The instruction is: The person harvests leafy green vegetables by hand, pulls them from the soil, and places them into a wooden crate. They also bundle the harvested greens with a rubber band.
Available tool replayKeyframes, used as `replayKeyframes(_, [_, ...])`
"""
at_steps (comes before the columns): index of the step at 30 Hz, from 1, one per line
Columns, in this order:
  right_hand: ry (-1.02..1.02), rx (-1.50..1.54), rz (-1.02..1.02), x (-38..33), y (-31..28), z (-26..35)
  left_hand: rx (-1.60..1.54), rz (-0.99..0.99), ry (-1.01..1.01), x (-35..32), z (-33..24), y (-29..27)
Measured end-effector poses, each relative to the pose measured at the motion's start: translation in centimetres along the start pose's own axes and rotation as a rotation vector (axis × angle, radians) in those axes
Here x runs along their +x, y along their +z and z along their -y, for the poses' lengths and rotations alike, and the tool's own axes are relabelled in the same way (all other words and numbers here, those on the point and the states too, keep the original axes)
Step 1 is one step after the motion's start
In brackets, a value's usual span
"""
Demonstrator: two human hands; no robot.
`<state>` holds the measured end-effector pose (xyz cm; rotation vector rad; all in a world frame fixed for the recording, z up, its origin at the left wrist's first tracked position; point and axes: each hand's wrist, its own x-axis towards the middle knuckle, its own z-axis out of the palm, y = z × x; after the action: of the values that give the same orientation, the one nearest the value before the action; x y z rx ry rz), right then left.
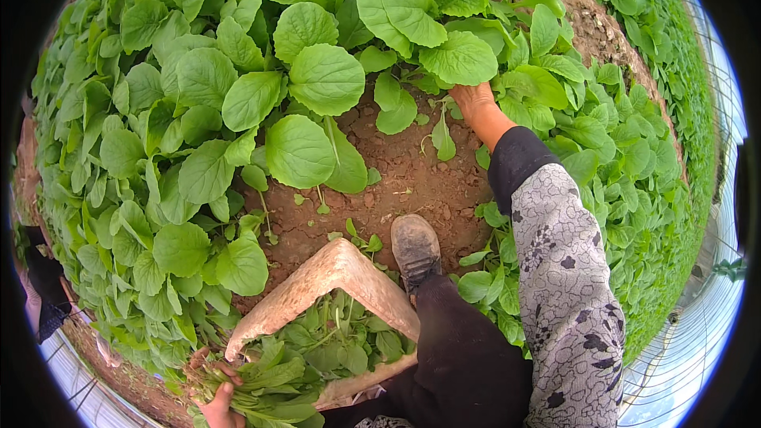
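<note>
Step in hand, by my read: pulling leafy greens out of the bed, w/ the right hand [473, 100] reaching fwd into the plants while the left hand [218, 406] carries what's been gathered.

Right hand: pushed in under the big round leaves of a standing plant [462, 57] at the far edge of the bare soil patch [396, 178]. The fingers are hidden beneath the leaves, so can't tell if they're clenched on a stem or loose. Just beside that hand, toward the person, a small lone seedling [441, 139] stands in the soil.

Left hand: low at the frame's bottom edge, fingers wrapped round a bunch of cut greens [238, 384]. The bunch lies roughly crosswise, long axis approx left-right; which end is roots vs tops isn't clear. It rests at the near-left corner of a pale wooden crate [333, 269] holding more greens.

The standing plant points up out of the soil, leaves fanned flat toward the camera, stem axis approx vertical.

Next move prob. calls for a grip low on the stem base and a pull along that axis, not sideways, so leaves don't tear.

A muddy shoe [415, 246] sits between crate and right sleeve.
</note>
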<state>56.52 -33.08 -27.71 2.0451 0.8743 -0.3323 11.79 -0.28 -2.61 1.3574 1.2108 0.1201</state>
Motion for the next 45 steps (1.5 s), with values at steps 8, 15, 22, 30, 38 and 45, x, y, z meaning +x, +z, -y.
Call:
replayKeyframes(8, [-0.057, 0.057, 0.198, 0.4, -0.8, -0.8, 0.036, -0.009, 0.004, 0.7, 0.4, -0.2])
replayKeyframes(15, [0.059, 0.111, 0.191, 0.5, -0.4, -1.0, 0.086, 0.062, 0.02, 0.0, -0.1, -0.8])
replayKeyframes(22, [0.125, 0.532, 0.222, -4.5, -4.1, -3.7, 0.072, 0.018, 0.06, -2.0, -1.0, -1.9])
replayKeyframes(30, [-0.388, 2.301, -0.057, -20.7, -18.9, -4.6, -0.199, 0.352, 0.144, -6.2, -3.1, -4.5])
replayKeyframes(38, [-0.62, 2.228, -0.248, -33.2, -33.4, 0.6, -0.359, 0.771, 0.21, -9.4, -4.0, -5.4])
replayKeyframes(45, [-0.744, 2.458, -0.45, -37.8, -37.7, 7.8, -0.501, 0.865, 0.418, -11.4, -3.8, -7.7])
